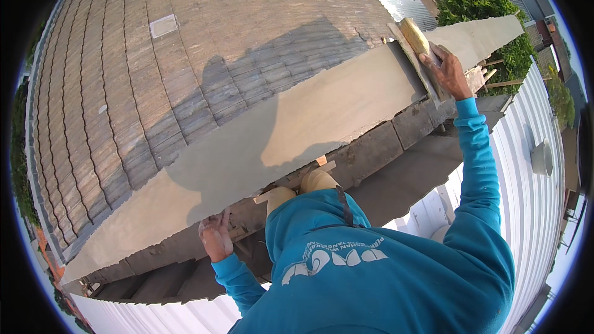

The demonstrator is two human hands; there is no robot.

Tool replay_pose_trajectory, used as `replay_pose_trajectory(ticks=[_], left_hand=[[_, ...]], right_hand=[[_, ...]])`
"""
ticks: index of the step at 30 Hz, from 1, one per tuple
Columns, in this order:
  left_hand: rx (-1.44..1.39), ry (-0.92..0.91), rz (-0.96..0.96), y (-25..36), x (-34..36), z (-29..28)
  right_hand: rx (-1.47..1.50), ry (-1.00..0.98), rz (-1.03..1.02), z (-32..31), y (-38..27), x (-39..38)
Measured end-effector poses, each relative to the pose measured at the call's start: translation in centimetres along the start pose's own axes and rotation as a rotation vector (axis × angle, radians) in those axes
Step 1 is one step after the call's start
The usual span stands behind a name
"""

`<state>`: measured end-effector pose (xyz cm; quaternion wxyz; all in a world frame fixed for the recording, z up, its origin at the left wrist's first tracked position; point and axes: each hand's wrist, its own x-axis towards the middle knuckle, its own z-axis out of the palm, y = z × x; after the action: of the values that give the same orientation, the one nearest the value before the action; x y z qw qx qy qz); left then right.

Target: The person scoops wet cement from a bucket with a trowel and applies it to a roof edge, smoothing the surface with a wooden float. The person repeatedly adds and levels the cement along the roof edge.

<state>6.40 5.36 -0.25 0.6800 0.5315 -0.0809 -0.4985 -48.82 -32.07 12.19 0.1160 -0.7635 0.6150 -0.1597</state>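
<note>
- Counting, we log one yellow-backed float at two o'clock, on one smooth grey band, beside one tiled roof at ten.
- Right hand, two o'clock: arm outstretched, clamped on the float.
- Left hand, between seven and eight: near the band's lower edge, fingers upward; we cannot tell its grip.

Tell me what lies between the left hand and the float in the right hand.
In the head view, the smooth plastered strip, partly shaded, lies between the left hand and the float.
</note>
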Motion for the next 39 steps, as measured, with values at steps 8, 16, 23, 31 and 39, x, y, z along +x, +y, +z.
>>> replay_pose_trajectory(ticks=[8, 16, 23, 31, 39], left_hand=[[-0.075, -0.137, -0.029, 0.8, -0.5, 1.3], [-0.073, -0.223, 0.007, -2.6, -0.1, -3.0], [-0.204, -0.116, 0.025, -1.6, -1.1, -2.4], [-0.229, -0.295, 0.050, -0.2, 0.4, -0.9], [-0.078, -0.189, -0.091, 2.1, 0.5, 0.9]], right_hand=[[0.075, 0.037, -0.228, 8.8, -23.1, -6.9], [0.347, -0.244, -0.489, 18.9, -46.9, -15.4], [0.606, -0.477, -0.578, 18.8, -53.0, -18.4], [0.583, -0.103, 0.055, 4.3, -23.7, -5.8], [0.192, 0.209, 0.388, -8.5, 12.5, 0.0]])
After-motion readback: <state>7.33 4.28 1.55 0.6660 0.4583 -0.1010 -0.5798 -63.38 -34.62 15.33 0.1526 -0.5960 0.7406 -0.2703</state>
